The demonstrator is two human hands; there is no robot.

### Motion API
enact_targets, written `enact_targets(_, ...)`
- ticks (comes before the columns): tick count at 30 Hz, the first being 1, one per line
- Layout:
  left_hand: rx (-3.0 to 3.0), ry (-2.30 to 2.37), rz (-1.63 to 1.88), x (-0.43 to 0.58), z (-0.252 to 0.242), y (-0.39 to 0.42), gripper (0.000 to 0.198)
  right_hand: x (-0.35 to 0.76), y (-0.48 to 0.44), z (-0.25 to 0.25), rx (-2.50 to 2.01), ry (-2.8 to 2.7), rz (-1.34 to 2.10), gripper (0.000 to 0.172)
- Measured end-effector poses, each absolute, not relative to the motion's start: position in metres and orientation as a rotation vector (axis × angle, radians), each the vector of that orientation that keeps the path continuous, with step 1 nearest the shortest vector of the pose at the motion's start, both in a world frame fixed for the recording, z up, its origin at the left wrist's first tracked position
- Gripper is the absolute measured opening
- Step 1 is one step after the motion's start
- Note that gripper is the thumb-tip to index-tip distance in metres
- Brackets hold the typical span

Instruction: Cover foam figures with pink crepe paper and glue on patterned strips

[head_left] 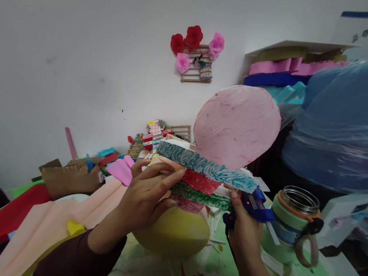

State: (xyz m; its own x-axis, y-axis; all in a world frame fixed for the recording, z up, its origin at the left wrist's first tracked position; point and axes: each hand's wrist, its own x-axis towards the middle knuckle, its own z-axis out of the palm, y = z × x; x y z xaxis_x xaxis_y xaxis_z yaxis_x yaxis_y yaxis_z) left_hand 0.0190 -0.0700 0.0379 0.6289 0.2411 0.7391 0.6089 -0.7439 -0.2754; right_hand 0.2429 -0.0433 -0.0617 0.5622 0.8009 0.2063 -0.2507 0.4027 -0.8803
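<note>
Craft piece [200, 182], head view, ctr.: teal strip [205, 165] over red & green layers, pink disc [237, 125] above, yellow rounded pc. [175, 235] beneath. L. hand [145, 194]: fingers bent against layers, pinch unclear. R. hand [244, 231]: closed round blue glue gun [256, 206].

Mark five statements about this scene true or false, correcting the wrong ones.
1. The right hand holds a blue plastic tool with a small red light. True.
2. The pale green bottle with the orange collar has its lid on. False: its mouth is open.
3. The round pink disc lies flat, facing up. False: it is raised, its face toward the camera.
4. Two large red and two large pink flowers sit around a brown slatted rack. True.
5. The left hand is around the bottle. False: it touches the layered painted strips.
</note>
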Motion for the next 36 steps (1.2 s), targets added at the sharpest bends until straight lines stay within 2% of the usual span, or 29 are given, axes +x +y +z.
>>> enact_targets(6,-2.185,-0.655,-0.915,0.031,0.034,-0.076,0.054,0.241,-0.045,-0.057,-0.986,-0.556,0.825,0.061)
enact_targets(12,-2.07,-0.694,-0.808,0.037,0.035,-0.086,0.054,0.24,-0.049,-0.05,-0.999,-0.594,0.819,0.06)
enact_targets(16,-2.071,-0.701,-0.87,0.036,0.031,-0.089,0.051,0.242,-0.047,-0.056,-1.009,-0.592,0.836,0.061)
enact_targets(24,-2.122,-0.549,-1.025,0.044,0.018,-0.089,0.034,0.245,-0.041,-0.057,-0.909,-0.639,0.846,0.044)
enact_targets(30,-1.902,-0.842,-1.303,0.01,0.007,-0.081,0.026,0.252,-0.021,-0.065,-0.679,-0.428,0.99,0.034)
enact_targets(32,-1.915,-1.046,-1.401,-0.001,-0.001,-0.072,0.03,0.255,-0.014,-0.072,-0.634,-0.354,1.024,0.036)
enact_targets(36,-2.177,-1.438,-1.446,-0.01,-0.018,-0.053,0.053,0.256,-0.005,-0.084,-0.566,-0.263,1.06,0.039)
